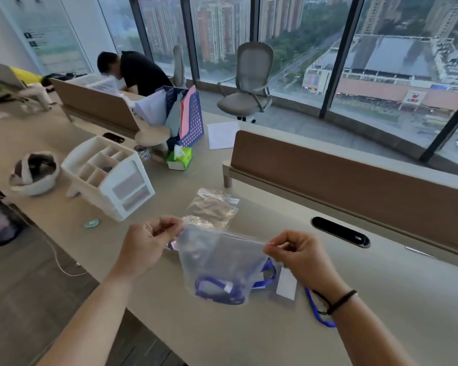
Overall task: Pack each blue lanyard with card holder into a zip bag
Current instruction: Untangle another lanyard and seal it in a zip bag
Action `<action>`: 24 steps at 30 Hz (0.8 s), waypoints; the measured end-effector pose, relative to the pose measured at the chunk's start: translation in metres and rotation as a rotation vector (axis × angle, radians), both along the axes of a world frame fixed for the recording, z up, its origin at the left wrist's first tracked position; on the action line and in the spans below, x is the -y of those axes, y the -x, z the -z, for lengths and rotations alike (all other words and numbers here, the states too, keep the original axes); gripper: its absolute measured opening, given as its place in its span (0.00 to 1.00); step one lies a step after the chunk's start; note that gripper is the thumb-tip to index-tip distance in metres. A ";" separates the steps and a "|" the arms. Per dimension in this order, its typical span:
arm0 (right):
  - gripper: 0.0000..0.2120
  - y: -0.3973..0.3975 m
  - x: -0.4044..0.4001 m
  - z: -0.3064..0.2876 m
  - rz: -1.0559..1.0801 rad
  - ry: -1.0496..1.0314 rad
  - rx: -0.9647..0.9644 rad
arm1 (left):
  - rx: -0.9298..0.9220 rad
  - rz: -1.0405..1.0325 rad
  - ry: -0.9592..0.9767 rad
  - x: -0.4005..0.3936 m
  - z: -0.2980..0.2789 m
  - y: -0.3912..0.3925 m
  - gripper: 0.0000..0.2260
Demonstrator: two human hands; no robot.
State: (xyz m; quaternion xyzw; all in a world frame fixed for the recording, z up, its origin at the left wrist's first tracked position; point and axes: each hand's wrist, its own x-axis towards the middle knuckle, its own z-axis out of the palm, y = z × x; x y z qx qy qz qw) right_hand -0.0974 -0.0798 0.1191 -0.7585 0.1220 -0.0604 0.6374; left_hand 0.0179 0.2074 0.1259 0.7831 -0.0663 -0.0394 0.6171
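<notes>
A clear zip bag [217, 262] hangs above the desk, stretched between both hands. My left hand [146, 244] pinches its top left corner and my right hand [299, 256] pinches its top right corner. A coiled blue lanyard [217, 293] lies inside the bag at the bottom. Behind the bag on the desk lies another blue lanyard [319, 313] with a clear card holder [286, 287], partly hidden by my right wrist. An empty zip bag [213, 207] lies flat on the desk further back.
A white desk organiser [109, 173] stands at the left, with a white helmet-like object [33, 171] beside it. A brown divider panel [354, 178] runs along the right. A black cable slot [340, 232] sits in the desk. A person leans over the far desk.
</notes>
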 end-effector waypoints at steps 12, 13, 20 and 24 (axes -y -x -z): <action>0.06 -0.122 -0.087 0.032 0.066 0.220 -0.184 | -0.055 0.056 -0.012 -0.073 0.037 -0.153 0.05; 0.07 -0.131 -0.091 0.036 0.084 0.232 -0.202 | -0.068 0.077 -0.016 -0.077 0.043 -0.167 0.05; 0.06 -0.182 -0.099 0.057 0.243 0.244 -0.317 | -0.163 0.188 -0.024 -0.060 0.076 -0.246 0.06; 0.06 -0.211 -0.092 0.067 0.356 0.174 -0.302 | -0.173 0.198 0.005 -0.034 0.090 -0.280 0.05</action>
